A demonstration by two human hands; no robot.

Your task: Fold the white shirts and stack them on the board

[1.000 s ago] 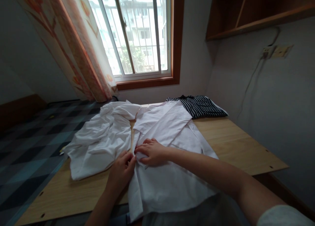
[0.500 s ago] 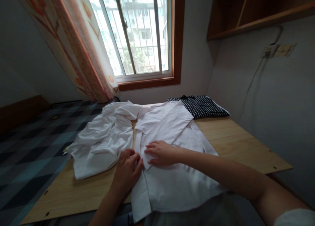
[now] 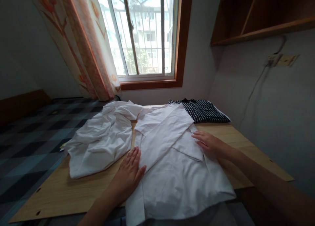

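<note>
A white shirt (image 3: 177,186) lies spread on the wooden board (image 3: 81,193), its sleeves folded across each other over the body. The lower hem hangs past the board's near edge. My left hand (image 3: 131,168) rests flat on the shirt's left edge, fingers stretched out and thumb apart. Over at the right edge, my right hand (image 3: 208,142) lies with its fingers extended on the folded side of the shirt, by the end of a sleeve. Neither hand grips the cloth.
A crumpled white garment (image 3: 103,144) lies left of the shirt. Behind it on the right is a folded black-and-white striped garment (image 3: 204,111). A checked bedspread (image 3: 24,147) extends along the left. A window (image 3: 145,35), a curtain (image 3: 83,48) and a wall shelf (image 3: 265,19) surround the board.
My right hand has moved from the shirt's left side across to its right edge. The left hand's fingers have gone from curled to flat. The view has shifted slightly.
</note>
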